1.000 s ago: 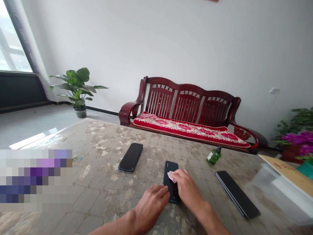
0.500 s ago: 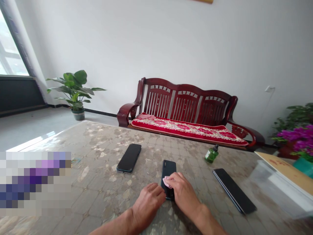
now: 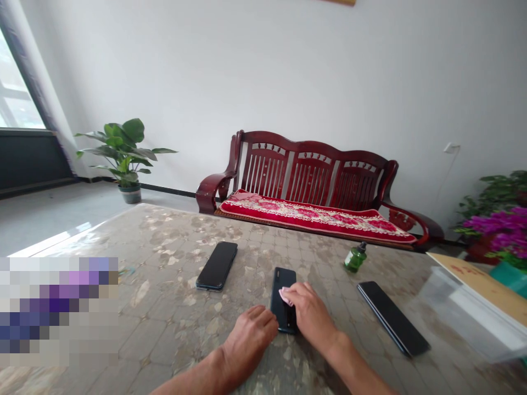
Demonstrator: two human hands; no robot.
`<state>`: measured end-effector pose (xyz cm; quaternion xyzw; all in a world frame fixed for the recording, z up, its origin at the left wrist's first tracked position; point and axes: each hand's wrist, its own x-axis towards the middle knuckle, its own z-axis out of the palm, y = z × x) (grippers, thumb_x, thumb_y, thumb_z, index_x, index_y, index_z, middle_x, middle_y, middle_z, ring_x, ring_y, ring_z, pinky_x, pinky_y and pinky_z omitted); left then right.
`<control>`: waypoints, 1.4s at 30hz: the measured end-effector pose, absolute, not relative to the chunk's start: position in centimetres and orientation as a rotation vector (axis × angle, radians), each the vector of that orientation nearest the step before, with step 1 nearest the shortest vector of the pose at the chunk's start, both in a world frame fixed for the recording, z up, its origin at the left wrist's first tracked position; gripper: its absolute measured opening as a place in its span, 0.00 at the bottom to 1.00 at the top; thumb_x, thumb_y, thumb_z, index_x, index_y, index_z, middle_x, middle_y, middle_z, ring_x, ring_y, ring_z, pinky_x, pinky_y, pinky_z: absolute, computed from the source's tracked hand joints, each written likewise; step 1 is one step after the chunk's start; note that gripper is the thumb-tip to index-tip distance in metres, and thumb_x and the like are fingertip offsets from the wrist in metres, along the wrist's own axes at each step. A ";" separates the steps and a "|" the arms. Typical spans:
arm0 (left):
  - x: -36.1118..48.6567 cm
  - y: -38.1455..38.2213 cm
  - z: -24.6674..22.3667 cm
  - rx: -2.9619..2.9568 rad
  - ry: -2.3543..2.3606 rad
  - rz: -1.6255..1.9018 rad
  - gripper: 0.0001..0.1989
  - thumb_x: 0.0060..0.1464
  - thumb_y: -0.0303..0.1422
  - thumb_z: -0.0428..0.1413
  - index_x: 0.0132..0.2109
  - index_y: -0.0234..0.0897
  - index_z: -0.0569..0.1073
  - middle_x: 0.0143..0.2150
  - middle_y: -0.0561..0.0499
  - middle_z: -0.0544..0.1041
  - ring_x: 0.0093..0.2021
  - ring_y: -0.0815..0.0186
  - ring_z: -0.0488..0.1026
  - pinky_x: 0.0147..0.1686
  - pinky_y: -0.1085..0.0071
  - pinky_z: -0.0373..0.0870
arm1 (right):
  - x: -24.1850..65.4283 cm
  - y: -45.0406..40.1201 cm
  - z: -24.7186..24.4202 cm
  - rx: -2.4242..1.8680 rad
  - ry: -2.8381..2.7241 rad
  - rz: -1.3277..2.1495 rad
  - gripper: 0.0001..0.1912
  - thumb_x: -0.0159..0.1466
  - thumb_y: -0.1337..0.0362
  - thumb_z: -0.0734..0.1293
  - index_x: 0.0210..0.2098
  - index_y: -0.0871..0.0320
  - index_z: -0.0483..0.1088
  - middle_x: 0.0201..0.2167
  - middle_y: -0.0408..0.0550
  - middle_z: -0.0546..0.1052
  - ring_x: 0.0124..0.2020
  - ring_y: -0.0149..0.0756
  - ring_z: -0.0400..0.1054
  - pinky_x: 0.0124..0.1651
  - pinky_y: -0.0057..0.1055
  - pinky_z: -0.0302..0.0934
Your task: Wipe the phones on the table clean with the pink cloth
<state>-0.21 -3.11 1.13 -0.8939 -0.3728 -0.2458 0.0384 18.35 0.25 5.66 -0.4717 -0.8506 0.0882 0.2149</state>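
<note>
Pink cloth [image 3: 285,296] is pinched in the fingertips of the right hand [image 3: 312,314], pressed on the dark middle phone [image 3: 281,291], the landmark here, which lies on the patterned table [image 3: 164,318]; the left hand [image 3: 251,334] is at that phone's lower left edge, its fingers curled together, and whether they grip it I cannot tell; left of the middle phone and a little farther off lies a black phone [image 3: 217,265]; to its right lies another black phone [image 3: 392,316], set aslant; beyond it to the right stands a green bottle [image 3: 354,258]; well beyond it is a red wooden bench [image 3: 310,170] with a floral cover [image 3: 317,213].
</note>
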 end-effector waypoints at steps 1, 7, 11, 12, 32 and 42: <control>-0.2 -3.1 1.1 -2.743 -1.147 -0.730 0.09 0.62 0.25 0.52 0.32 0.37 0.68 0.32 0.53 0.72 0.32 0.65 0.69 0.35 0.70 0.65 | 18.3 1.1 5.5 -1.352 -2.326 0.230 0.17 0.69 0.69 0.56 0.42 0.53 0.76 0.38 0.49 0.75 0.41 0.37 0.66 0.45 0.31 0.59; -0.3 -2.9 0.8 -2.732 -1.194 -0.658 0.08 0.60 0.25 0.55 0.32 0.37 0.68 0.32 0.53 0.73 0.33 0.64 0.70 0.35 0.70 0.67 | 17.3 0.9 5.8 -1.309 -2.368 0.211 0.18 0.70 0.70 0.55 0.38 0.54 0.77 0.37 0.49 0.75 0.41 0.37 0.65 0.45 0.30 0.58; -0.3 -2.9 1.2 -2.749 -1.249 -0.632 0.07 0.60 0.25 0.56 0.32 0.37 0.70 0.34 0.53 0.75 0.34 0.64 0.72 0.36 0.71 0.69 | 17.5 -1.0 6.0 -1.201 -2.445 0.331 0.17 0.68 0.70 0.57 0.35 0.53 0.77 0.36 0.47 0.75 0.41 0.36 0.66 0.45 0.29 0.59; -0.4 -2.8 1.3 -2.764 -1.265 -0.611 0.06 0.60 0.25 0.56 0.34 0.37 0.71 0.35 0.53 0.75 0.35 0.64 0.73 0.37 0.71 0.70 | 17.7 -1.0 5.9 -1.237 -2.392 0.352 0.17 0.68 0.71 0.57 0.37 0.54 0.77 0.36 0.48 0.75 0.41 0.36 0.67 0.46 0.29 0.59; 1.3 -2.2 6.5 -2.825 -1.856 -0.311 0.16 0.57 0.28 0.54 0.53 0.37 0.72 0.51 0.44 0.76 0.52 0.58 0.73 0.54 0.65 0.66 | 19.5 0.4 3.2 -1.430 -1.554 0.903 0.10 0.54 0.61 0.62 0.30 0.59 0.72 0.26 0.44 0.76 0.32 0.39 0.69 0.36 0.28 0.61; 5.2 -2.8 6.3 -2.512 -1.910 -0.009 0.40 0.44 0.48 0.66 0.60 0.32 0.68 0.49 0.32 0.74 0.50 0.43 0.70 0.44 0.55 0.69 | 18.8 -0.1 3.0 -1.336 -1.343 1.030 0.08 0.49 0.62 0.63 0.27 0.59 0.71 0.25 0.45 0.75 0.32 0.41 0.69 0.35 0.30 0.63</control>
